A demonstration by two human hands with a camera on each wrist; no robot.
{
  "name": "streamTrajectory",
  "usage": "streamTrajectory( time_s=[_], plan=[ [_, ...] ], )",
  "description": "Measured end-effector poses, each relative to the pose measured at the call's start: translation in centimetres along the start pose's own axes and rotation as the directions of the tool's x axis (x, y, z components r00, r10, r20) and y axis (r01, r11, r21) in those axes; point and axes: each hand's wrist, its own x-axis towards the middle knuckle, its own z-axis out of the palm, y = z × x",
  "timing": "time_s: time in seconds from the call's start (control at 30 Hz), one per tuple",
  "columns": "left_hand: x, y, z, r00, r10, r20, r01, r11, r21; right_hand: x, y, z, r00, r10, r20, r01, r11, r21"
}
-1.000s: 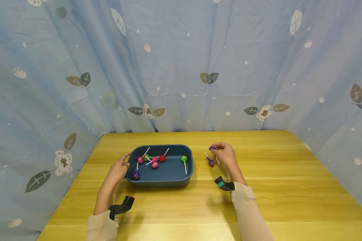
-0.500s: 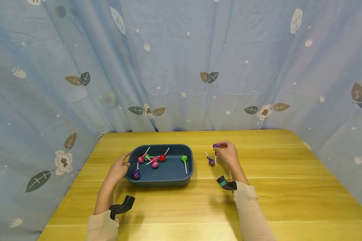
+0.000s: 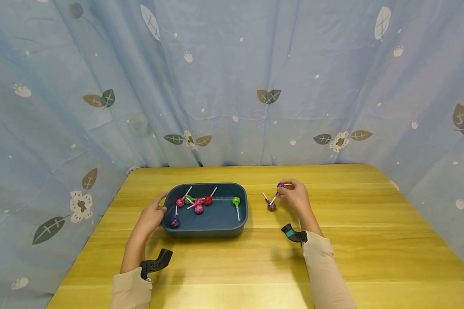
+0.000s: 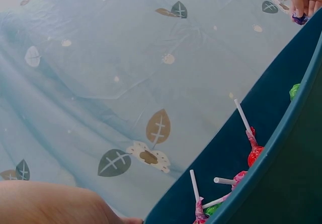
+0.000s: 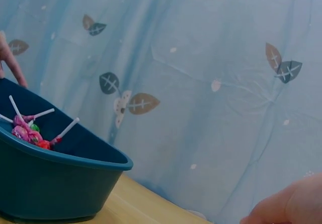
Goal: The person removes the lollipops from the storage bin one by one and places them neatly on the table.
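Note:
My right hand (image 3: 296,196) pinches a purple-wrapped lollipop (image 3: 281,186) by its candy end, and its white stick slants down to the left. Just below, a second purple lollipop (image 3: 271,206) lies on the table, the held stick overlapping it in the head view. At the left end of a dark blue bin (image 3: 216,234), my left hand (image 3: 151,219) holds the rim with thumb and fingers. Inside lie several lollipops: a purple one (image 3: 174,221) near the front left corner, pink ones (image 3: 180,202), a red one (image 3: 208,200) and a green one (image 3: 236,201) towards the right.
The wooden table (image 3: 355,240) extends to both sides and in front of the bin. Behind it hangs a blue patterned curtain (image 3: 232,86). Black wrist mounts (image 3: 156,263) sit on both forearms.
My right hand has lifted the purple lollipop slightly and moved a little right, with the stick swinging to point down left. The left hand and bin stay put.

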Motion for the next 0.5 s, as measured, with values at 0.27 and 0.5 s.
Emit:
streamTrajectory(
  time_s=[0.27,0.5],
  plan=[
    [0.0,-0.4,0.0,1.000,-0.005,0.003,0.005,1.000,0.021,-0.2,0.3,-0.5,0.999,0.045,0.028,-0.046,0.998,0.043],
    [0.1,-0.3,0.1,1.000,-0.004,0.011,0.004,1.000,0.021,0.1,0.9,-1.1,0.996,0.090,0.028,-0.090,0.996,0.002]
  ],
)
